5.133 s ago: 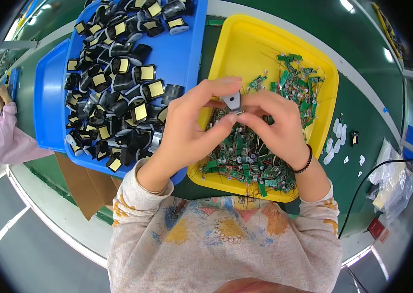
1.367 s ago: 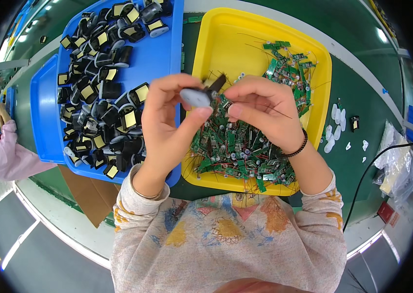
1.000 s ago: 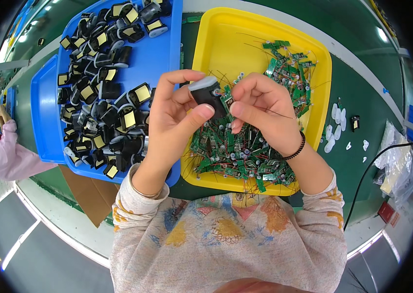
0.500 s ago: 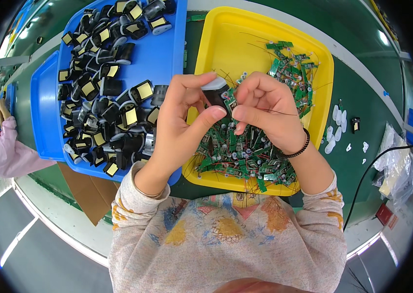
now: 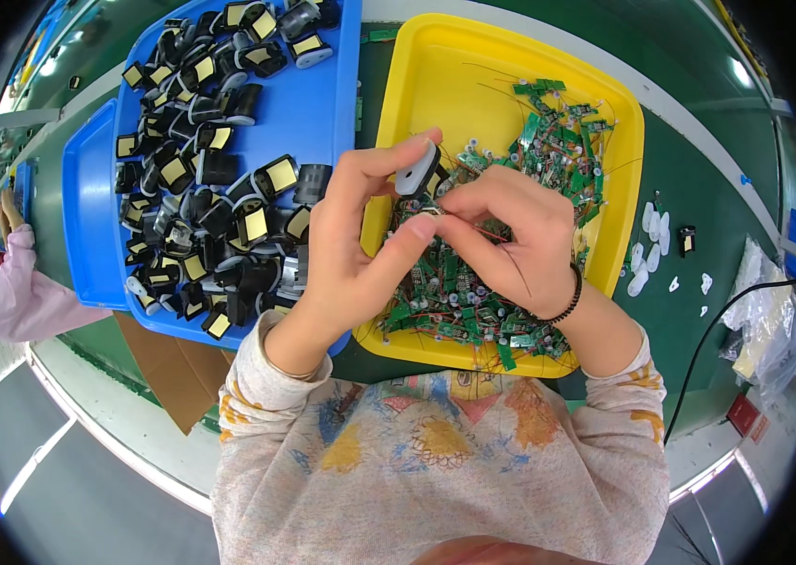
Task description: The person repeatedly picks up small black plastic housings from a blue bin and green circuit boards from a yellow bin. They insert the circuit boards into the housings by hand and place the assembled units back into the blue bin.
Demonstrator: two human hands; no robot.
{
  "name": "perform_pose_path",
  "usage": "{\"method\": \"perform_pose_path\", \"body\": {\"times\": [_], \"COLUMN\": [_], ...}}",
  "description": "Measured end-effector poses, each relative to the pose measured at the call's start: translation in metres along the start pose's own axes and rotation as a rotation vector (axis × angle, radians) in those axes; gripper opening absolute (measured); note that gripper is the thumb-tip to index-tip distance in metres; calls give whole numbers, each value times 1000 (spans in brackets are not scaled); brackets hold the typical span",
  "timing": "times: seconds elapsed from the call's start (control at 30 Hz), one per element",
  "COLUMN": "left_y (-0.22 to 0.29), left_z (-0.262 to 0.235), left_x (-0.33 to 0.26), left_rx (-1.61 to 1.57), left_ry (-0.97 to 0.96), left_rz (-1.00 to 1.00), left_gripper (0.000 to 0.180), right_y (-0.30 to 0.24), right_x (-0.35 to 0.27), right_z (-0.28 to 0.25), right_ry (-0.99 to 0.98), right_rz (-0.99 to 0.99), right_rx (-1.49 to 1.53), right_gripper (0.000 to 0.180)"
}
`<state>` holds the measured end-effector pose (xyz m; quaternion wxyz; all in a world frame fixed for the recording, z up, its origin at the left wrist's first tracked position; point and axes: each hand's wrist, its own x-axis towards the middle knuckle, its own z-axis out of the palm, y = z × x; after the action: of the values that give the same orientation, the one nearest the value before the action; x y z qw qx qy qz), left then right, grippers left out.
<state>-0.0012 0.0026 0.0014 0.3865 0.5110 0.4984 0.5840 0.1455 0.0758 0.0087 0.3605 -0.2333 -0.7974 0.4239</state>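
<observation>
The left hand [image 5: 351, 254] is pinching a small black-and-grey part [image 5: 414, 174] between thumb and fingers over the near left of the yellow tray [image 5: 435, 75]. The right hand [image 5: 511, 240] is closing its fingertips on a thin red wire [image 5: 482, 229] just beside it. Green circuit boards [image 5: 548, 141] are crowding the tray's right and near side, its far left lying bare. The blue tray [image 5: 322, 104] of black parts is sitting left, on the green surface [image 5: 699, 188].

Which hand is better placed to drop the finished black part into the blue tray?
Left. The left hand already pinches the black part and sits right beside the blue tray. The right hand is over the yellow tray, busy with a thin wire, so it would probably have to cross over.
</observation>
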Motion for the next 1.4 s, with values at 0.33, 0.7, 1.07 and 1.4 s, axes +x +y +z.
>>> {"method": "perform_pose_path", "body": {"times": [0.33, 0.7, 1.07, 1.4], "left_y": [2, 8, -25, -30], "left_z": [-5, -11, -82, -85], "left_x": [-2, 2, 24, 25], "left_rx": [-16, 38, 1657, 1775], "left_ry": [34, 10, 355, 316], "left_rz": [-58, -109, -75, -187], "left_gripper": [39, 36, 35, 24], "right_y": [0, 2, 104, 157], "right_x": [1, 1, 131, 128], "right_z": [1, 1, -82, -113], "right_ry": [-25, -59, 12, -127], "right_rz": [38, 397, -93, 32], "right_rx": [59, 583, -848, -776], "right_gripper": [11, 9, 14, 28]}}
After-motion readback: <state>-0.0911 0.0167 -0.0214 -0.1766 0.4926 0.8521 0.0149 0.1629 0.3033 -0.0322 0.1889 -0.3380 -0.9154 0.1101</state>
